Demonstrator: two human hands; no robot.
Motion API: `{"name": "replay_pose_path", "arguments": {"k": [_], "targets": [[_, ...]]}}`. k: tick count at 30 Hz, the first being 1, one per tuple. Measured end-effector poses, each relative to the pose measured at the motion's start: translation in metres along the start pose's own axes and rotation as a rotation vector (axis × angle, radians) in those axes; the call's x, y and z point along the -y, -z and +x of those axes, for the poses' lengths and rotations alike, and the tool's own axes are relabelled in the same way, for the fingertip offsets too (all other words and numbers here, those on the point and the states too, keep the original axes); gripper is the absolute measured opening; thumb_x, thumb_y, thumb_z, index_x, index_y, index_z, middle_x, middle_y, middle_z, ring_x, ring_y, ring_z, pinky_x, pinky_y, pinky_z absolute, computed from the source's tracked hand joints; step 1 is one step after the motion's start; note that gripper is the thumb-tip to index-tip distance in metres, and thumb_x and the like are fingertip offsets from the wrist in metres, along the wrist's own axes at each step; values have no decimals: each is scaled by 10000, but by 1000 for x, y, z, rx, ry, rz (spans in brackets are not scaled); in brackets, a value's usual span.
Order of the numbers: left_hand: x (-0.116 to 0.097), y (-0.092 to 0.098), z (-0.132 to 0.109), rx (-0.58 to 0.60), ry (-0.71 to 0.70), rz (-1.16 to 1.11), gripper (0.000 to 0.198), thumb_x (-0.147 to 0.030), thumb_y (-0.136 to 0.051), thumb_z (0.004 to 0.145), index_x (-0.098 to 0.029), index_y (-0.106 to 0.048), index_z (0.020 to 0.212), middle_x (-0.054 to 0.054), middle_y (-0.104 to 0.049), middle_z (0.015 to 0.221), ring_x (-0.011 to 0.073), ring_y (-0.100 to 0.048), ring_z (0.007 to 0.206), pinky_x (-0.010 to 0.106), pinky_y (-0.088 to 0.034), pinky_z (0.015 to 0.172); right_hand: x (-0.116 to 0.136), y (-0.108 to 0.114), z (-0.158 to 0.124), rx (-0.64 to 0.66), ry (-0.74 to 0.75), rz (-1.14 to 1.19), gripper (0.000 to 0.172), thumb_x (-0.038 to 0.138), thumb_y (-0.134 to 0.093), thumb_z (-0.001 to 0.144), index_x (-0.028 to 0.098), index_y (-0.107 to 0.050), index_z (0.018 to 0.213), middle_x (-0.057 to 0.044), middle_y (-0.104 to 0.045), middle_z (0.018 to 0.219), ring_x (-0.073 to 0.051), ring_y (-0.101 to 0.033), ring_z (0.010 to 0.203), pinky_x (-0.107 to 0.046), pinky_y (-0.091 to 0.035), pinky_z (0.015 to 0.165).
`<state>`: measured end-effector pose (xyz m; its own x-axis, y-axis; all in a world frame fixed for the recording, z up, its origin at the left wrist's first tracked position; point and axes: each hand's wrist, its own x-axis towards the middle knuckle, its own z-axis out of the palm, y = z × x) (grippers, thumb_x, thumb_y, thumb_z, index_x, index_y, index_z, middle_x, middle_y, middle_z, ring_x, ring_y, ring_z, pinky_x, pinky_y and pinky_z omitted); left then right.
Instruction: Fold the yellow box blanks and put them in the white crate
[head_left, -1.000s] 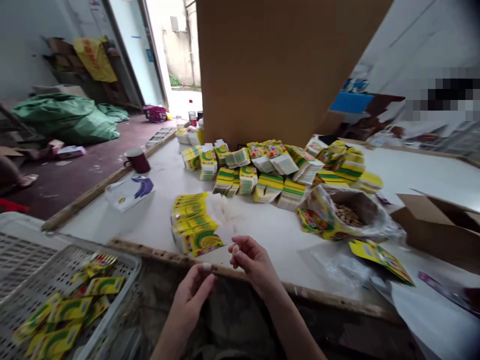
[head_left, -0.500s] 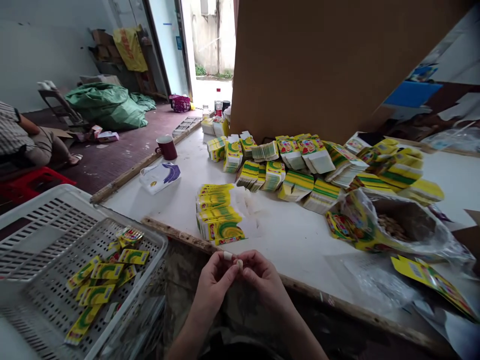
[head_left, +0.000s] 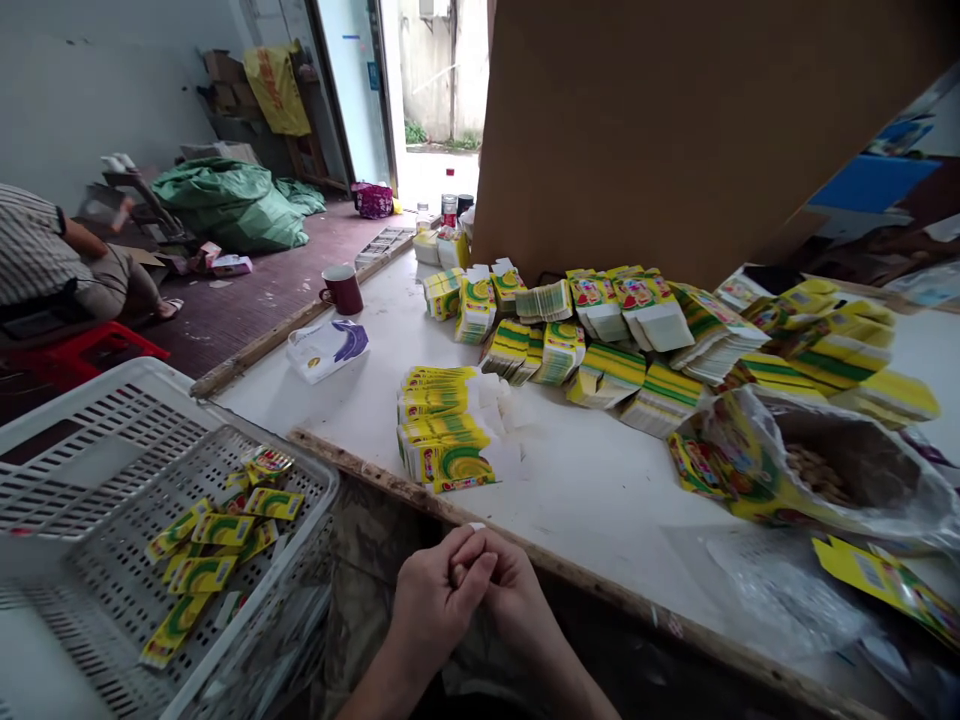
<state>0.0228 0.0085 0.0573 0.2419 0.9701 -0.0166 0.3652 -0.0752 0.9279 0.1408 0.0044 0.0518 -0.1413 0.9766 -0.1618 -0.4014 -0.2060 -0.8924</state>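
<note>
My left hand (head_left: 435,595) and my right hand (head_left: 514,590) are pressed together in front of the table's near edge, fingers curled round one another. Whatever lies between them is hidden; only a small white bit shows at the top of the fingers. Just beyond them on the white table (head_left: 577,490) lies a fanned stack of yellow-and-green printed packets (head_left: 446,430). To the left, a white plastic basket (head_left: 330,480) holds several filled yellow packets (head_left: 202,575).
Bundles of flat yellow packets (head_left: 607,375) line the back of the table. An open bag (head_left: 757,450) of small tan pieces stands right. A maroon mug (head_left: 343,290) and a white-and-purple packet (head_left: 328,350) sit at left. Another person (head_left: 45,250) sits beyond.
Both hands have closed together, covering the small pale piece that showed between the fingertips. The view has shifted slightly. The other person's hand has risen.
</note>
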Motion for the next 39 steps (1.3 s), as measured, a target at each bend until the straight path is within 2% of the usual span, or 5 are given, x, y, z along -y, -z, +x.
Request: {"name": "replay_pose_path", "arguments": {"k": [9, 12, 23, 32, 39], "targets": [[8, -3, 3, 18, 5, -294, 665, -589, -580, 794, -127, -580, 1272, 83, -729, 882, 260, -668, 821, 310, -519, 786, -4, 8, 2, -68, -23, 68, 267, 384, -818, 625, 186, -655, 698, 21, -583, 616, -109, -470, 559, -242, -384, 575], [4, -5, 3, 32, 20, -434, 516, -532, -467, 890, -155, -645, 1195, 101, -720, 1010, 252, -651, 946, 335, -493, 907, -6, 13, 2, -88, 4, 95, 323, 436, -830, 598, 184, -649, 688, 23, -571, 589, -107, -461, 543, -235, -371, 550], [4, -14, -3, -308, -146, -34, 362, -316, -354, 953, -146, -673, 960, 108, -712, 885, 197, -671, 813, 283, -514, 749, -12, -16, -4, -308, 78, 120, 215, 343, -794, 673, 189, -644, 673, 32, -605, 673, -117, -514, 670, -228, -429, 673], [7, -9, 1, -352, -1, -163, 352, -363, -383, 935, -167, -670, 879, 96, -693, 858, 216, -644, 809, 310, -480, 761, -23, -31, 2, -374, 86, 140, 258, 392, -751, 714, 188, -597, 671, 43, -608, 653, -94, -533, 637, -215, -455, 657], [14, -11, 11, -290, 195, -616, 323, -414, -497, 903, -161, -675, 995, 88, -707, 990, 223, -636, 952, 327, -477, 884, -17, -19, 8, -324, 137, -47, 139, 323, -664, 814, 191, -618, 814, -1, -663, 760, -115, -582, 638, -240, -475, 601]]}}
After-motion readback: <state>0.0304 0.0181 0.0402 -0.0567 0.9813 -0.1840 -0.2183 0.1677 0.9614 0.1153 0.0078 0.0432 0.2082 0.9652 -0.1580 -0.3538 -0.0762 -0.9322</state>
